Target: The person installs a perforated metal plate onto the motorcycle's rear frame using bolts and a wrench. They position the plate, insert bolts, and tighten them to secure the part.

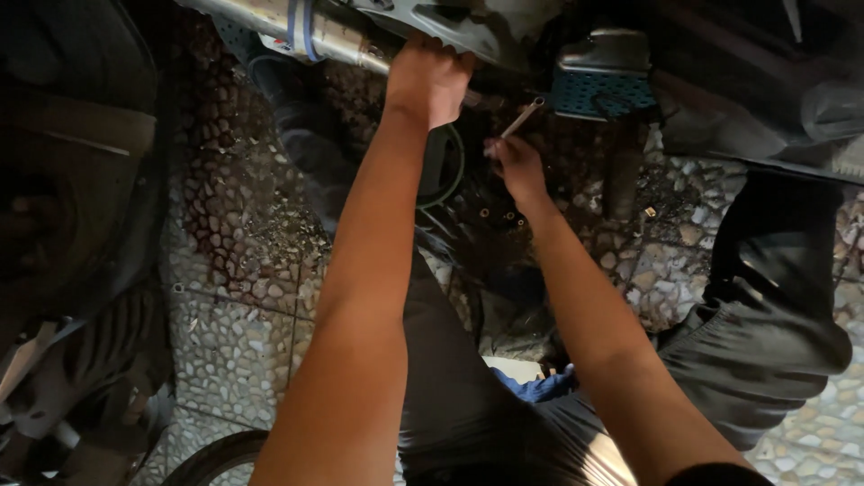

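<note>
Shiny metal pipe (297, 31); thin metal wrench (523, 117); rough pebble-tile floor (229, 270); dark cloth trousers (765, 333).

Single head view, looking steeply down, close over arms; dim, possibly tilted.

Both arms are bare from the wrists right up to the near edge of the view, no sleeves, no watch, no gloves on the left hand (427, 76) or the right hand (517, 166). At the near right corner, a sliver of a dark sleeve edge (720, 472) peeks in (black, by the look of it). Below the arms, dark grey trousers (765, 333), smooth and faintly shiny, creased at the bend on the right. Far left of centre, a dark shoe (270, 72) with a pale patterned sole.
</note>
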